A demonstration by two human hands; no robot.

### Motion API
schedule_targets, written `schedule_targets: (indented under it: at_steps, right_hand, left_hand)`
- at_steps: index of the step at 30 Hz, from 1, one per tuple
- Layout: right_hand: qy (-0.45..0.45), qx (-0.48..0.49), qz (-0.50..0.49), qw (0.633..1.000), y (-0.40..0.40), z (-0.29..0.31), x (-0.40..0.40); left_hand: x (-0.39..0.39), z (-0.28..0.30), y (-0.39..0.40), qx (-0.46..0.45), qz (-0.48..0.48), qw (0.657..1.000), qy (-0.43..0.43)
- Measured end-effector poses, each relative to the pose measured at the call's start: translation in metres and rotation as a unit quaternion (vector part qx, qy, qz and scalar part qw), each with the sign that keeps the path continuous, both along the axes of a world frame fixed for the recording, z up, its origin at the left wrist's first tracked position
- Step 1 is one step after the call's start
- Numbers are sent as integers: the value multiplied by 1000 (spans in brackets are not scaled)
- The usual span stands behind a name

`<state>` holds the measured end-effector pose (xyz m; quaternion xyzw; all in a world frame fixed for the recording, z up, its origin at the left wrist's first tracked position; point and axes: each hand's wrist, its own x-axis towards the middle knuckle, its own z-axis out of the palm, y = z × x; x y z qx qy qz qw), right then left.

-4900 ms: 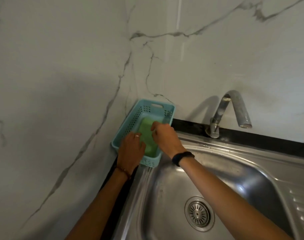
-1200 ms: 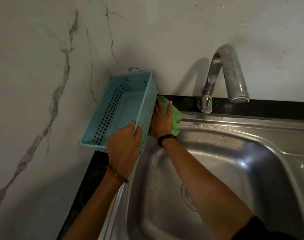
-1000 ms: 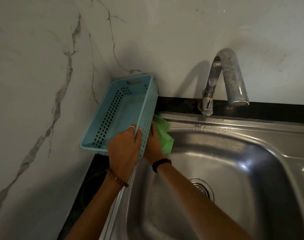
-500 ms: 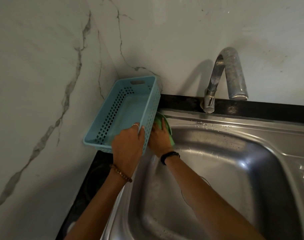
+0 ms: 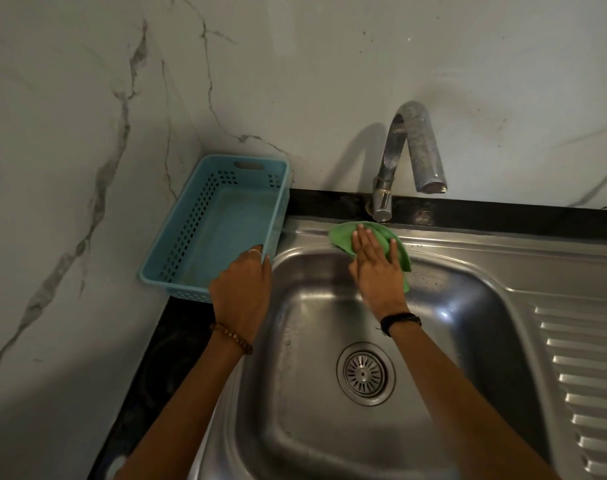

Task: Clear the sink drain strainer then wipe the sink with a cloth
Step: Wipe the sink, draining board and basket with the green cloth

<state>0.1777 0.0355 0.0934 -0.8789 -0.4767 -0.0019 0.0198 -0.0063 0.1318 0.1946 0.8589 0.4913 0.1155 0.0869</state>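
Right hand: my right hand (image 5: 376,268) lies flat, fingers straight, pressing the green cloth (image 5: 343,237) on the sink (image 5: 468,258) rim at 12 o'clock.
Left hand: my left hand (image 5: 241,292) grips the blue basket (image 5: 198,223) at 10 o'clock.
Strainer: drain strainer (image 5: 364,374) sits mid-basin.

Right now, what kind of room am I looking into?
Most likely a home kitchen sink corner: a stainless steel sink with a ribbed drainboard, a tap above it, and marble-look wall tiles. The right hand presses a green cloth on the sink's rear rim.
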Motion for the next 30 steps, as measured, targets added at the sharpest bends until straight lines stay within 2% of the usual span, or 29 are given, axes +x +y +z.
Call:
schedule_targets:
  at_steps: [2,4,8,10,12,14,17,21,26,30]
  right_hand:
    - [3,1,-32,999,-20,-1,12]
    - [11,6,-62,998,-29,-2,17]
    - [55,31,-94,994,-11,-3,2]
    - [57,31,-69,995,-1,-5,-5]
    - [38,19,-11,999,13,-4,-9]
    - [35,16,54,998,36,-2,-14]
    - [8,3,113,994,67,-1,-21]
    - [4,26,128,991,53,-1,-12]
    - [-12,35,65,997,-19,-7,34]
    - [-13,14,-34,999,-84,0,72]
  left_hand:
    - [-2,-3,1,-18,0,999,-37]
    - [-1,-3,1,5,-29,997,-78]
    - [22,-8,-27,106,-205,963,-138]
    - [40,-18,-44,84,-261,954,-124]
    - [57,-31,-45,-48,-254,959,-115]
    - [69,-46,-33,-137,-191,967,-94]
    - [83,-61,-12,-118,-123,983,-75]
    - [97,-69,10,-126,-118,982,-76]
    - [95,-83,20,-133,-183,973,48]
    - [92,-81,23,-112,-194,971,81]
